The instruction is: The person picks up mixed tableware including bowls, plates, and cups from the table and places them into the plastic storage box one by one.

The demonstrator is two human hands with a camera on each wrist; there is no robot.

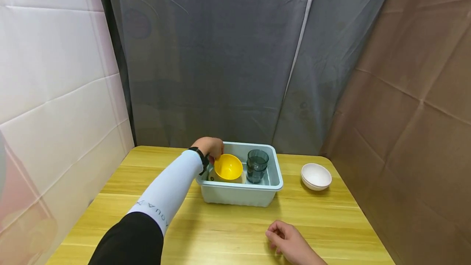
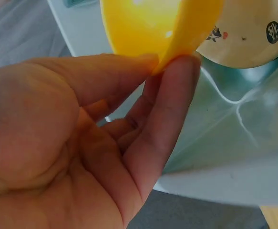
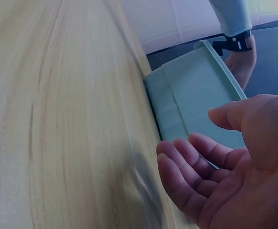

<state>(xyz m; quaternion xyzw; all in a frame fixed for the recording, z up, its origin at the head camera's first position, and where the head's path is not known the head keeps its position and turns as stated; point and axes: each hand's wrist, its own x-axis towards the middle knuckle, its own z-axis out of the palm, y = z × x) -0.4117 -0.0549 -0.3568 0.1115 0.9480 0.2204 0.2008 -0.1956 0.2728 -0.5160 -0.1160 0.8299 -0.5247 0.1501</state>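
My left hand (image 1: 211, 147) pinches the rim of a yellow bowl (image 1: 229, 167) between thumb and fingers, at the left side of a pale blue-green plastic bin (image 1: 239, 196). In the left wrist view the thumb and forefinger meet on the bowl's edge (image 2: 143, 28). Beside it in the bin lies a cream bowl with small printed figures (image 2: 243, 36), mostly hidden by the yellow one in the head view. Dark tinted glasses (image 1: 257, 166), one stacked in another, stand in the bin's right half. My right hand (image 1: 288, 241) is over the table's front, fingers loosely curled, holding nothing.
White bowls (image 1: 316, 176), nested together, sit on the wooden table (image 1: 220, 232) to the right of the bin. A grey curtain (image 1: 220, 60) hangs behind the table, with a white sheet (image 1: 55, 72) at left and brown cloth (image 1: 412, 113) at right.
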